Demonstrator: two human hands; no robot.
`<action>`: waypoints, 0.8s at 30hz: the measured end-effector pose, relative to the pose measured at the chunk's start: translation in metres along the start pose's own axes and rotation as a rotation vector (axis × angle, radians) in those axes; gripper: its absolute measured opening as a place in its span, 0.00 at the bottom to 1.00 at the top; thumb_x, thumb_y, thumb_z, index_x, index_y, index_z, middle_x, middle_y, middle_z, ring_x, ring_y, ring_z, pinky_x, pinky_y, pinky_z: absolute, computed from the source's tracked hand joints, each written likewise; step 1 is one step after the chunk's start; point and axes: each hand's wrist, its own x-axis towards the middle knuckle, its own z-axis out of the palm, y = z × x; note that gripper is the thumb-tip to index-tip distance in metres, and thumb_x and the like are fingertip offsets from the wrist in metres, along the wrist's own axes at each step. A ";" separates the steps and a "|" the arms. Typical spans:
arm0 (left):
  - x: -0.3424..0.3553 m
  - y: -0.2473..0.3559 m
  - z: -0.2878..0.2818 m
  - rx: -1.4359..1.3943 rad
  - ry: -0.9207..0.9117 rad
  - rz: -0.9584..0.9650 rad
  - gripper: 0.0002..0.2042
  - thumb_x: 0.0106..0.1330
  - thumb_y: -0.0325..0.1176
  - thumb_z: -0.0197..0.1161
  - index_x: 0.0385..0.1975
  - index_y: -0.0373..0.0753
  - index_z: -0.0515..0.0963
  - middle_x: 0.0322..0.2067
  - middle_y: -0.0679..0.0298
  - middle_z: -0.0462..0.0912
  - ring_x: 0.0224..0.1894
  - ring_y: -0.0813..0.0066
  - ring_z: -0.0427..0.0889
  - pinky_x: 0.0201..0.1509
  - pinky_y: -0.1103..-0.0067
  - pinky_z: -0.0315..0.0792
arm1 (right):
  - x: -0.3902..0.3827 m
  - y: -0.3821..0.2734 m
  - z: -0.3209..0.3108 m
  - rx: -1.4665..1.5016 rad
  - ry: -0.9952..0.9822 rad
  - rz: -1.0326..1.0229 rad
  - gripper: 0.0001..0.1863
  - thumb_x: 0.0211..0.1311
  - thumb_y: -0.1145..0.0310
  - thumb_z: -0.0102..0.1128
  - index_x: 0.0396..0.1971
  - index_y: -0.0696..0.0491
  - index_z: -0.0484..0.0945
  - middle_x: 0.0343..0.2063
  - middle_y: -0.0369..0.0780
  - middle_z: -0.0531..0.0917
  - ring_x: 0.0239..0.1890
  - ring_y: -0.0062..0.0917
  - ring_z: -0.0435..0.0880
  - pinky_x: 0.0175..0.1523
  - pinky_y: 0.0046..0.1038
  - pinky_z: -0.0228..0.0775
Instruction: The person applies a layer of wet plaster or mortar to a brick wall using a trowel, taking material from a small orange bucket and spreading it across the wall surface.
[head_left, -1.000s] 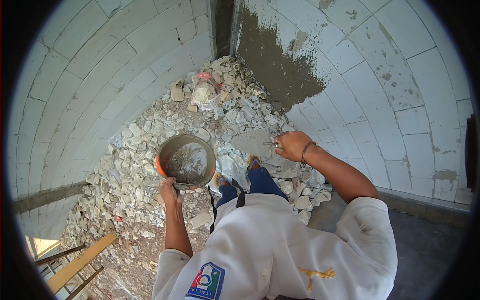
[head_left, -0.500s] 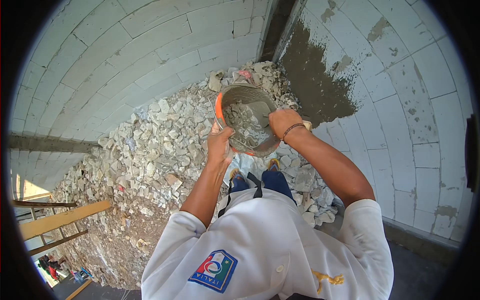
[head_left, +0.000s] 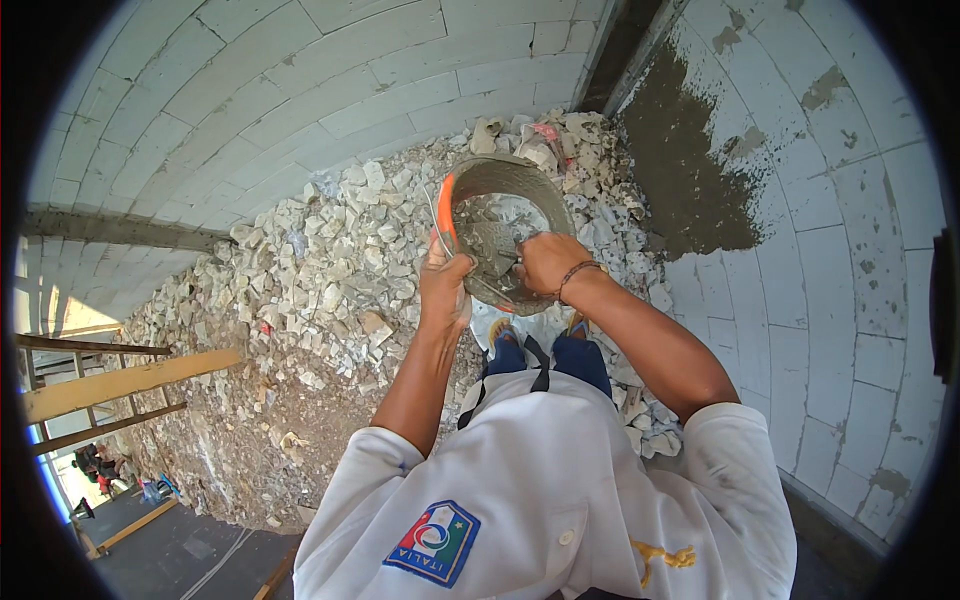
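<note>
An orange bucket (head_left: 445,208), its inside coated in grey mortar, is tilted in front of me above the rubble. My left hand (head_left: 443,288) is closed on its left rim, close to the thin wire handle. Over the right side of the opening, my right hand (head_left: 554,264) is shut in a fist around a trowel. The trowel's blade (head_left: 492,243) dips into the wet mortar (head_left: 518,212) and is smeared with it; the grip is hidden by my fingers.
Broken rubble (head_left: 330,270) surrounds my feet. A block wall (head_left: 330,90) runs ahead, another (head_left: 790,300) stands at the right with a wet mortar patch (head_left: 690,170), and a dark column fills the corner. Wooden planks (head_left: 130,385) jut in from the left.
My right hand has shifted inward over the bucket, and the trowel blade has gone lower into the mortar. My left hand keeps its hold on the rim. The view has swung slightly left.
</note>
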 end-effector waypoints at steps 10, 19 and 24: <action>-0.013 -0.015 -0.005 0.006 0.010 0.024 0.19 0.51 0.15 0.50 0.44 0.37 0.72 0.37 0.64 0.79 0.38 0.75 0.79 0.47 0.77 0.73 | -0.028 0.007 0.009 0.263 0.005 0.006 0.17 0.56 0.57 0.58 0.34 0.56 0.81 0.30 0.52 0.82 0.36 0.47 0.81 0.45 0.40 0.72; -0.022 -0.048 -0.004 -0.026 0.087 0.004 0.19 0.52 0.17 0.50 0.45 0.37 0.71 0.37 0.65 0.78 0.37 0.75 0.78 0.46 0.76 0.72 | -0.046 0.050 0.022 0.151 0.140 0.036 0.15 0.60 0.59 0.55 0.37 0.56 0.77 0.35 0.48 0.80 0.37 0.44 0.80 0.42 0.41 0.72; -0.027 -0.080 -0.020 -0.004 0.203 0.019 0.18 0.51 0.18 0.52 0.44 0.38 0.71 0.35 0.65 0.77 0.35 0.75 0.75 0.48 0.77 0.69 | -0.069 0.074 0.014 0.218 0.210 -0.013 0.15 0.60 0.59 0.53 0.35 0.57 0.76 0.34 0.47 0.80 0.36 0.42 0.81 0.40 0.40 0.73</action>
